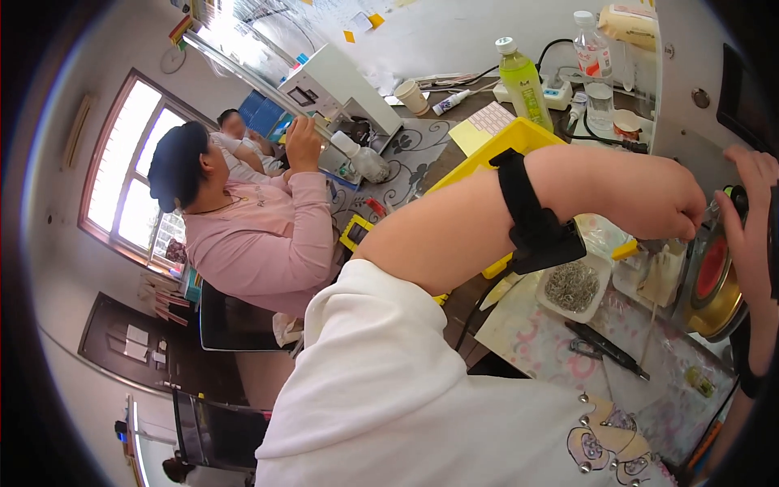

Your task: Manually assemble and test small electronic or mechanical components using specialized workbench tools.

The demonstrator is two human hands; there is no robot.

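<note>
My left hand (661,199), on the arm with a white sleeve and a black strapped device (535,227), is closed, its fingertips curled down. Whatever they pinch is too small or hidden to make out. Close by at the right edge is my right hand (753,191), thumb and fingers stretched apart next to a small dark round part with a green spot (737,199). Below both hands sits a round gold-coloured piece (722,312) with a red disc (714,266) in it. A white tray of small metal pieces (573,287) lies under my left forearm.
A black pen-shaped tool (608,347) lies on the patterned table cover. Behind my arm are a yellow bin (519,134), a green drink bottle (523,85), a clear bottle (594,73) and a paper cup (412,97). A co-worker in pink (260,227) sits to the left.
</note>
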